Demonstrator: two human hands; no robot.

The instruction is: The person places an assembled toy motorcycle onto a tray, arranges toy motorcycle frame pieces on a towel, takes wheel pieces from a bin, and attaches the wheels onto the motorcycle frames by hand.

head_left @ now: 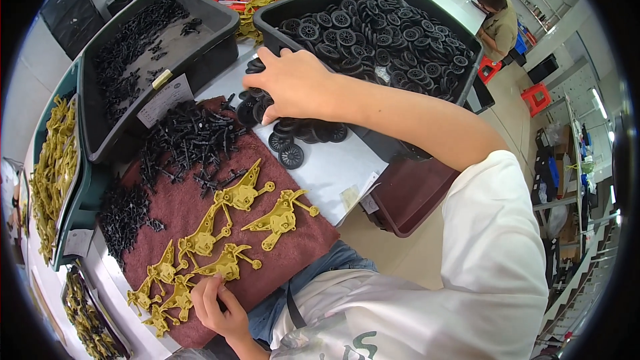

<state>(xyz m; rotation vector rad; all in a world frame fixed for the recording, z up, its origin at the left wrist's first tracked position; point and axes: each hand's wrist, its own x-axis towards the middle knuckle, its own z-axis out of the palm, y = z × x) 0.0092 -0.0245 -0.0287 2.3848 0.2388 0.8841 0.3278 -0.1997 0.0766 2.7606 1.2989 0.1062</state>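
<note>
My right hand (297, 83) reaches across to a heap of small black spoked wheels (291, 155) on a white sheet. Its fingers and thumb curl around several of the wheels at the heap's left end; the palm hides part of them. Low in the view, my left hand (219, 308) is closed, thumb against fingertips, just below a mustard-yellow plastic part (227, 262). Whatever those fingertips hold, if anything, is too small to tell. Several similar yellow parts with arms and round ends lie on a dark red cloth (300, 253).
Small black plastic pieces (190, 133) are piled on the cloth's far side. Behind stand a grey bin (220, 30) of black pieces and a black bin (470, 70) full of wheels. A green bin (83, 207) of yellow parts is at left. Another person (500, 23) sits far right.
</note>
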